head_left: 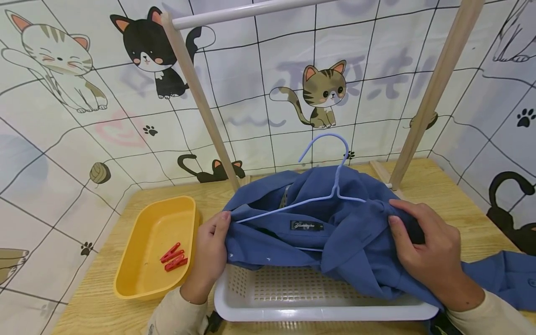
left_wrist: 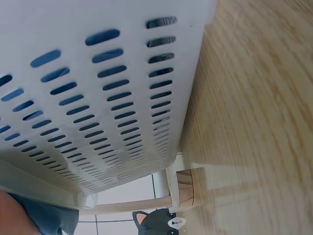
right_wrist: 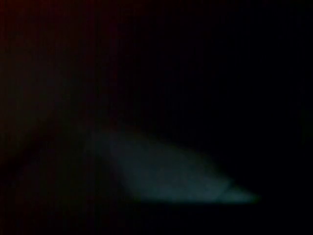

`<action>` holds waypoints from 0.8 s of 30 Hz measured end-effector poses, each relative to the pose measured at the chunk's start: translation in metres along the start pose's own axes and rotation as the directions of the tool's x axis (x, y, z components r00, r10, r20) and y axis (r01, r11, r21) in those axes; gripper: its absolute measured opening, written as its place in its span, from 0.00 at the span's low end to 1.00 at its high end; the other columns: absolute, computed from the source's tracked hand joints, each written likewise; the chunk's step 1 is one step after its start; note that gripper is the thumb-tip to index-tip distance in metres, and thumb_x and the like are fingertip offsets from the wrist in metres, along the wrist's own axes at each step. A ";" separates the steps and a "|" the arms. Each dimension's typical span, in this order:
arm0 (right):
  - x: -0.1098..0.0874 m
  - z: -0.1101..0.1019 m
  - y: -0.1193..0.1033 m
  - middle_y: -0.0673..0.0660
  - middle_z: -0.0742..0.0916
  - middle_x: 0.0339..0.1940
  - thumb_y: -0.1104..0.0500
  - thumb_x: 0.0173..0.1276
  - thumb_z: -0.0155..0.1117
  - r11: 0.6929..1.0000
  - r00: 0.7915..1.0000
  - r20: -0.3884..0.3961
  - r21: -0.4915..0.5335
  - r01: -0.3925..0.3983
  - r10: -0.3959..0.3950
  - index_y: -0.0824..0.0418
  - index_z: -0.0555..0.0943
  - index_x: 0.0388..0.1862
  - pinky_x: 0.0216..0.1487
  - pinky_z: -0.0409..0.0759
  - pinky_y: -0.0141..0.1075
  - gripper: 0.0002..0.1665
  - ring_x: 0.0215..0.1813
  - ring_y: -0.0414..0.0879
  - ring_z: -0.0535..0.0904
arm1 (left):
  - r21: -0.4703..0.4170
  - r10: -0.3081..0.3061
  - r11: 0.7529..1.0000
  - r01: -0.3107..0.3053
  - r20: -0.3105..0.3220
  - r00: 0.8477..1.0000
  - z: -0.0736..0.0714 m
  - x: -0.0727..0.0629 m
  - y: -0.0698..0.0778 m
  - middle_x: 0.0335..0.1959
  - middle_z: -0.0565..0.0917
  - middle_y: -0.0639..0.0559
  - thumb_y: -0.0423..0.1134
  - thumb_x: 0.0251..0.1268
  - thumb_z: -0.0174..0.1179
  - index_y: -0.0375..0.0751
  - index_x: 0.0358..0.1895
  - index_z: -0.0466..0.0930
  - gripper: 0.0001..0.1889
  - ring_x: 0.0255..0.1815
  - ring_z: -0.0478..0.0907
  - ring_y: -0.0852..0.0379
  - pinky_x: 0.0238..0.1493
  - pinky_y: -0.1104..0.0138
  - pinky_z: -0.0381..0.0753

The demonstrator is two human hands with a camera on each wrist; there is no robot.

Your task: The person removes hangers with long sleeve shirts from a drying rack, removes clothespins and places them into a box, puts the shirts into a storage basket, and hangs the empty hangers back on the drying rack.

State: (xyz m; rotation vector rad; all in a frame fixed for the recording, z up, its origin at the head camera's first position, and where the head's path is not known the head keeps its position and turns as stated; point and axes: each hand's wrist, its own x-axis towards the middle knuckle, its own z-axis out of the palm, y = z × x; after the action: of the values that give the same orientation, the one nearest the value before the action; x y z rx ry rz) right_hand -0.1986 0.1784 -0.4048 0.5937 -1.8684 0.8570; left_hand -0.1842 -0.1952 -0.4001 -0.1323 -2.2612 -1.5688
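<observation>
A blue collared shirt (head_left: 356,242) with a dark neck label lies bunched over a white perforated basket (head_left: 326,314). Through its neck rises a light blue clothes hanger (head_left: 289,204), hook upward, its left arm running toward my left hand. The left hand (head_left: 211,246) pinches the shirt's left edge beside the hanger's end, thumb on top. At the other side, my right hand (head_left: 433,246) grips the shirt at the shoulder, thumb and forefinger on the cloth, where the hanger's right end is covered. The left wrist view looks along the basket's slotted side (left_wrist: 112,98); the right wrist view is almost black.
To the left, a yellow tray (head_left: 125,274) holds several red clothespins (head_left: 173,260). Behind the shirt stands a wooden frame (head_left: 201,97) with a white crossbar (head_left: 243,13). A blue sleeve (head_left: 502,279) spreads over the wooden table (head_left: 92,274) at right. A cat-print sheet (head_left: 251,107) hangs behind.
</observation>
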 end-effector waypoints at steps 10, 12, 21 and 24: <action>0.001 -0.001 -0.001 0.71 0.86 0.33 0.40 0.75 0.54 1.000 1.000 0.008 -0.012 -0.005 0.005 0.76 0.83 0.45 0.60 0.66 0.12 0.37 0.55 0.14 0.70 | 0.092 -0.007 0.996 0.008 -0.015 1.000 0.002 0.002 -0.003 0.55 0.83 0.53 0.44 0.74 0.57 0.52 0.62 0.77 0.16 0.61 0.76 0.59 0.67 0.61 0.71; 0.001 -0.001 -0.001 0.71 0.86 0.32 0.40 0.75 0.54 1.000 1.000 0.004 -0.014 -0.002 0.002 0.76 0.83 0.45 0.59 0.66 0.12 0.36 0.55 0.14 0.70 | 0.103 0.001 0.995 0.001 -0.017 1.000 0.003 0.002 -0.002 0.56 0.82 0.53 0.44 0.74 0.57 0.51 0.64 0.74 0.18 0.63 0.75 0.58 0.69 0.58 0.70; 0.001 -0.001 -0.001 0.71 0.86 0.32 0.39 0.75 0.55 1.000 1.000 -0.011 -0.015 0.002 -0.002 0.76 0.83 0.44 0.60 0.66 0.12 0.37 0.56 0.14 0.71 | 0.007 0.048 0.999 -0.048 -0.029 0.998 0.005 0.005 -0.002 0.64 0.75 0.47 0.40 0.73 0.59 0.49 0.73 0.62 0.29 0.57 0.80 0.52 0.59 0.78 0.74; 0.001 -0.001 -0.001 0.72 0.86 0.34 0.39 0.75 0.55 1.000 1.000 -0.003 -0.018 -0.004 0.004 0.76 0.82 0.44 0.60 0.65 0.13 0.37 0.57 0.15 0.71 | -0.047 0.056 0.997 -0.057 -0.035 0.998 0.005 0.004 -0.002 0.60 0.76 0.45 0.36 0.73 0.57 0.46 0.72 0.63 0.27 0.65 0.74 0.52 0.66 0.78 0.68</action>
State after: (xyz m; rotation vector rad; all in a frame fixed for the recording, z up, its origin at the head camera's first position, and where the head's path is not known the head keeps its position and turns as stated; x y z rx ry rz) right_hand -0.1974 0.1783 -0.4035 0.5775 -1.8734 0.8417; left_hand -0.1895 -0.1920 -0.4024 -0.1805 -2.1758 -1.5854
